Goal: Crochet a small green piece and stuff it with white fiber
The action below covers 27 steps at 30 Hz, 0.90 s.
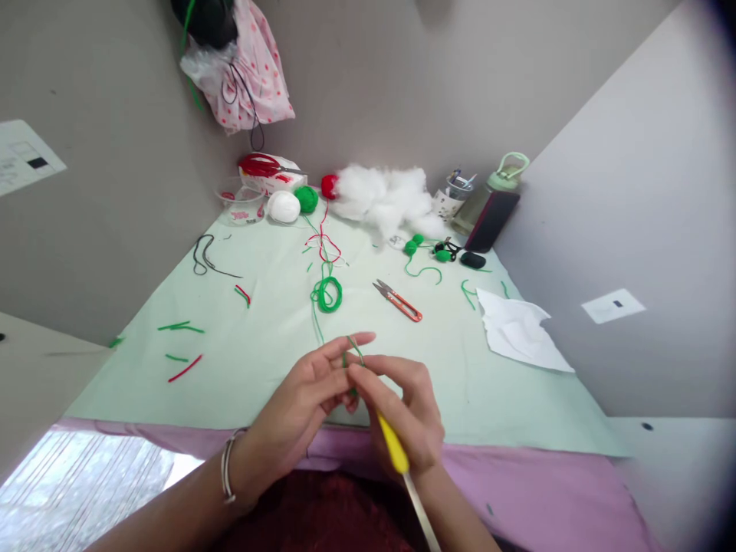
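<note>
The person's left hand [304, 387] and right hand [407, 418] meet above the near edge of a table spread with a pale green cloth [460, 406], their fingertips close together. The left hand's index finger reaches out with a thin strand of green yarn [357, 351] looped over it, while its thumb and other fingers pinch the yarn lower down, partly hidden behind the right fingers. The right hand grasps a slim tool with a yellow grip and pale shaft [394, 443], its rear end slanting down toward the person's body; its working tip is covered by the fingers, so its exact place in the yarn cannot be told. A silver-coloured metal bangle [226, 468] circles the left wrist. Beyond the hands lies a loose oval coil of green yarn [330, 294], with orange-handled metal thread snips [398, 300] to its right. Farther back, a round white yarn ball [284, 207] sits just beside a round green yarn ball [307, 199], and a red yarn ball [329, 186] rests against a fluffy heap of white stuffing [385, 201]. Short green and red yarn scraps [185, 369] are scattered at the left, and a crumpled white paper sheet [520, 331] lies at the right.
</note>
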Tool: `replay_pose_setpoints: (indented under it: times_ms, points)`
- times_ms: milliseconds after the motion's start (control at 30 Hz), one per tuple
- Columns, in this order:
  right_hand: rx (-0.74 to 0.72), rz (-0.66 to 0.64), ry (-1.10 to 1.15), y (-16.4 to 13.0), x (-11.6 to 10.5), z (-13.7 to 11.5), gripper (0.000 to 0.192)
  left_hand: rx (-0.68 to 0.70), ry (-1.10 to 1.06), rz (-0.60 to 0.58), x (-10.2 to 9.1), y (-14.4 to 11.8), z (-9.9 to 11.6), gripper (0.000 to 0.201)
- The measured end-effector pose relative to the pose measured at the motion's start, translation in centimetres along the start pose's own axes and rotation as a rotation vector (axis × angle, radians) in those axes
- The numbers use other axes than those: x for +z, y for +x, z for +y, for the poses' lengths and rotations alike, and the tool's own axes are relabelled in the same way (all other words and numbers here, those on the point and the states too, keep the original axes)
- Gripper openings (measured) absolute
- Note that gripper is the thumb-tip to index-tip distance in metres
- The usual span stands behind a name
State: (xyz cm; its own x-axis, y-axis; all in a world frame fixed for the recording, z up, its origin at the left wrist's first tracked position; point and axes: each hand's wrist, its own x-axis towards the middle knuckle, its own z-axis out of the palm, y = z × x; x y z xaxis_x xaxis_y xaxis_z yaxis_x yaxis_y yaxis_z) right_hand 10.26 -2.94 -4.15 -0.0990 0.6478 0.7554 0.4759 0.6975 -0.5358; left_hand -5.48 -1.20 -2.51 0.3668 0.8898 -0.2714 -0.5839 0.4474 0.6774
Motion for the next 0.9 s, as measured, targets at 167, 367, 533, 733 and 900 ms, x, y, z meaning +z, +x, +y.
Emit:
replay_pose_setpoints:
  times_ms: [167,367,533,733,900]
  points:
    - [0.393,0.127,0.437,0.8,-0.1,0.5,0.027,0.014,-0.056,0.013,-0.3,0.4,0.5,0.03]
    - [0.486,0.077,0.595,1.0,0.3,0.8,0.018,0.151,0.237,-0.015,-0.6,0.1,-0.3,0.03]
    - [0.598,0.113,0.769,1.1,0.2,1.3,0.02,0.192,0.322,-0.017,-1.2,0.0,-0.2,0.028]
    - [0.471,0.034,0.533,1.0,-0.6,0.6,0.025,0.251,0.473,0.025,-1.0,-0.3,0.2,0.031]
    - [0.003,-0.097,-0.01,-0.5,-0.4,0.9,0.03,0.37,0.562,0.132,-0.7,-0.2,-0.6,0.047]
